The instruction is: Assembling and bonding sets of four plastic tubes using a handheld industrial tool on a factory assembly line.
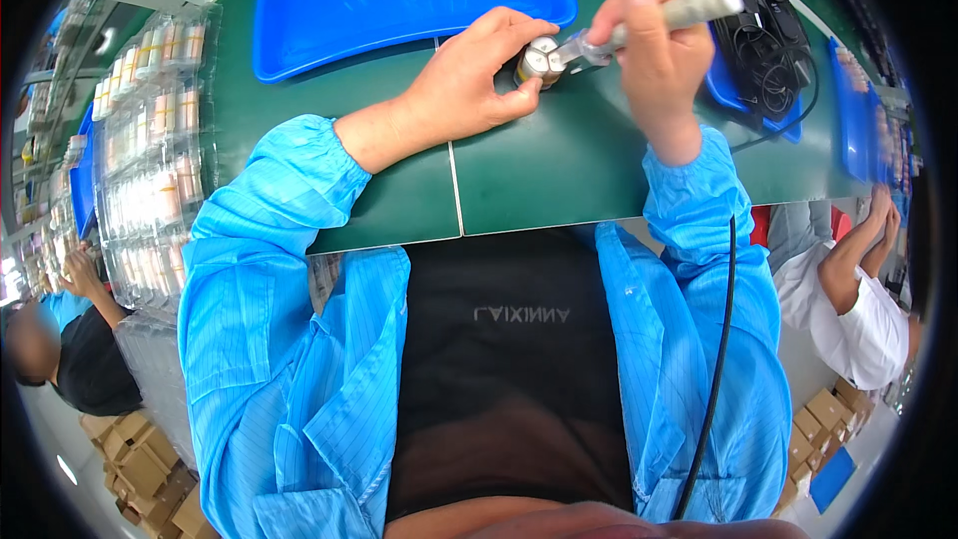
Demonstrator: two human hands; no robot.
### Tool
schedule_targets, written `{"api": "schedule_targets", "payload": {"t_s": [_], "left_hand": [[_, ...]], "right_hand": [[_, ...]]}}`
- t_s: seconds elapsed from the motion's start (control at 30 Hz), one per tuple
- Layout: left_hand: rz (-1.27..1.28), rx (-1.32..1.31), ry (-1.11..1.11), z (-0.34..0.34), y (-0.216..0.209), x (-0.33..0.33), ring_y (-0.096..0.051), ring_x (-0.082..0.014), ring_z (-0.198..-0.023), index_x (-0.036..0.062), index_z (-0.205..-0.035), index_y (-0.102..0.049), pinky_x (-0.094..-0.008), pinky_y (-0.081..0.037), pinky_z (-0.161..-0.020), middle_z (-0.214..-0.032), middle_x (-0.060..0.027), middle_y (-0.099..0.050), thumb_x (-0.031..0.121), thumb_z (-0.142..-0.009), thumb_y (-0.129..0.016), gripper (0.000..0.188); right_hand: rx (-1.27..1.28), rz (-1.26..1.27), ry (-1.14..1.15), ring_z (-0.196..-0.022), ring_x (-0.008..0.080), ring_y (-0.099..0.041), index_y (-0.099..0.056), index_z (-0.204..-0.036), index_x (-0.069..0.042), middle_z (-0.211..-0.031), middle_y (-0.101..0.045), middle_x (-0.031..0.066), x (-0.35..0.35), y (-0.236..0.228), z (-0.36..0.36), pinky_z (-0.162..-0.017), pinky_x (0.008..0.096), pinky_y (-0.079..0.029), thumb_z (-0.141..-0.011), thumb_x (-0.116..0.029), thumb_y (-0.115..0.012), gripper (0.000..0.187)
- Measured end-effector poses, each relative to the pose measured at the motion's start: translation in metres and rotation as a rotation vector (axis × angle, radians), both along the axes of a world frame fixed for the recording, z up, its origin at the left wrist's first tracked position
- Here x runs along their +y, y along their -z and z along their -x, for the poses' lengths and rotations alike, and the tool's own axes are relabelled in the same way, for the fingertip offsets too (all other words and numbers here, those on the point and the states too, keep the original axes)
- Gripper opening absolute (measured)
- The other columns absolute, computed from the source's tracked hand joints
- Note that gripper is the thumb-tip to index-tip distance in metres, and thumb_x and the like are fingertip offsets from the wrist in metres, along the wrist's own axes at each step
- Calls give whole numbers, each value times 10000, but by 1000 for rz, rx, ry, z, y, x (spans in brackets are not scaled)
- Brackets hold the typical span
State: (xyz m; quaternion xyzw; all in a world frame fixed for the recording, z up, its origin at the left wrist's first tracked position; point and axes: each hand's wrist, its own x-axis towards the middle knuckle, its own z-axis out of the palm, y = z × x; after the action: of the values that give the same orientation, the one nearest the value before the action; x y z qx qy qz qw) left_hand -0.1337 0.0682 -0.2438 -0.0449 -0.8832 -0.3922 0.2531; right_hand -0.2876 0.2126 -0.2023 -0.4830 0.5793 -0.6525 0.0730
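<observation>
Over the green table (379,205), my left hand (469,75) is closed around a small bundle of cylindrical cells (540,62), thumb and fingers on its sides. The cells' pale round ends face up. My right hand (654,50) grips a hand tool with a thick pale handle (704,5). Its shiny front end (581,50) reaches to the right side of the bundle; motion blur hides the tool's exact kind and whether it touches.
Beyond my hands, a blue tray (329,40) holds several similar bundles with yellow bands. Black cables and devices (763,40) lie in another blue tray at right. Clear plastic trays of bundles (155,180) are stacked at left. Other people sit on both sides.
</observation>
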Motion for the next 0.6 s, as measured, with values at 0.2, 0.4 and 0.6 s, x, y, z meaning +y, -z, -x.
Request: {"api": "schedule_targets", "payload": {"t_s": [0.2, 0.4, 0.6], "left_hand": [[-66, 52, -2, -3, -5, 1, -632, -285, -1054, 24, -1293, -557, -362, -523, -903, -1147, -142, -616, 68, -780, -733, 544], [87, -92, -145, -7, -8, 3, -661, -282, -1022, 31, -1255, -580, -359, -545, -850, -1178, -133, -644, 178, -805, -804, 523], [-12, 10, -69, -3, -2, 4, -672, -276, -1009, 70, -1273, -601, -349, -541, -859, -1126, -118, -678, 142, -811, -783, 502]], "right_hand": [[-151, 177, 79, -508, 61, -447, -532, -878, -57, -708, -666, 100, -2, -8, 16, -478, 215, -363, -1033, -185, -495, 204], [-61, 114, 75, -520, 59, -467, -521, -881, -54, -721, -675, 110, -1, -6, 3, -485, 206, -374, -1033, -166, -486, 191], [11, 109, -2, -541, 49, -476, -527, -908, -41, -739, -682, 104, 2, -4, 2, -495, 201, -378, -1039, -159, -482, 182]]}}
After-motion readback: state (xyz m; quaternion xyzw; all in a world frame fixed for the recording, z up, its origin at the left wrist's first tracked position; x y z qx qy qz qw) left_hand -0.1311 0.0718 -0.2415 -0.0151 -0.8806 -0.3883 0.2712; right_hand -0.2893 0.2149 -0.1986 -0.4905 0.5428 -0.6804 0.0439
